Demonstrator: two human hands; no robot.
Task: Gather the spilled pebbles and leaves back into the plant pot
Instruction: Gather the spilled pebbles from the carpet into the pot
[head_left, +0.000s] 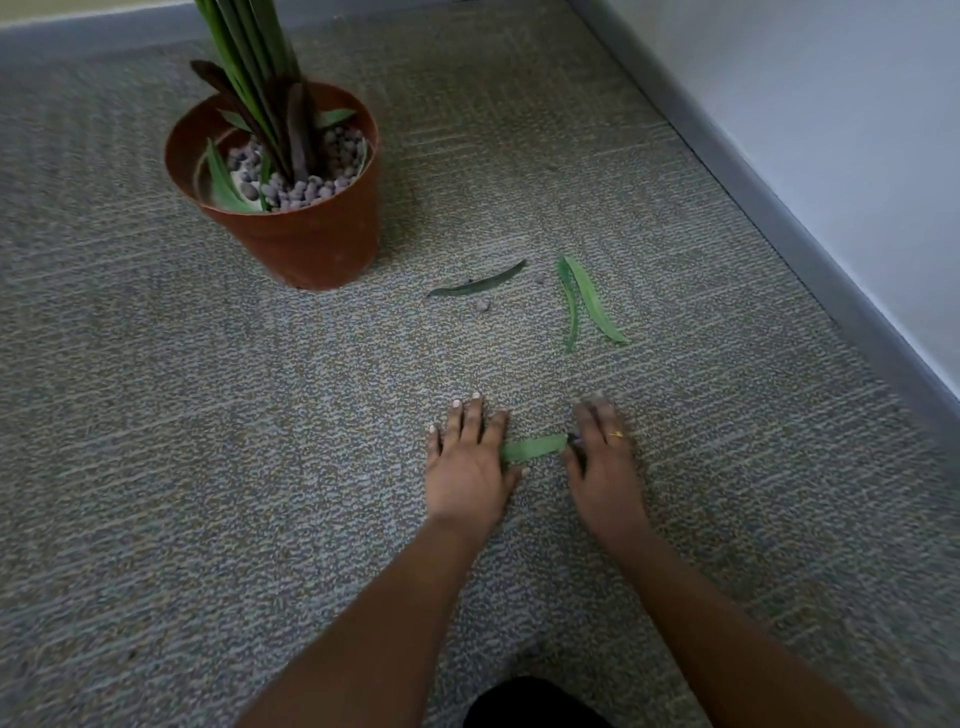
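A terracotta plant pot (311, 244) stands on the carpet at upper left, holding a green plant and grey pebbles (311, 182). On the carpet to its right lie a dark green leaf (478, 285), two lighter green leaves (592, 304) and two stray pebbles (483, 305) (540, 278). Nearer me, a green leaf (535, 448) lies between my hands. My left hand (467, 462) lies flat, fingers apart, over the leaf's left end. My right hand (602, 457), wearing a ring, pinches the leaf's right end with thumb and fingers.
Grey patterned carpet (208, 467) covers the floor. A grey skirting board (779, 208) and pale wall run diagonally along the right side, another along the top edge. A dark shape, probably my knee (530, 704), shows at the bottom.
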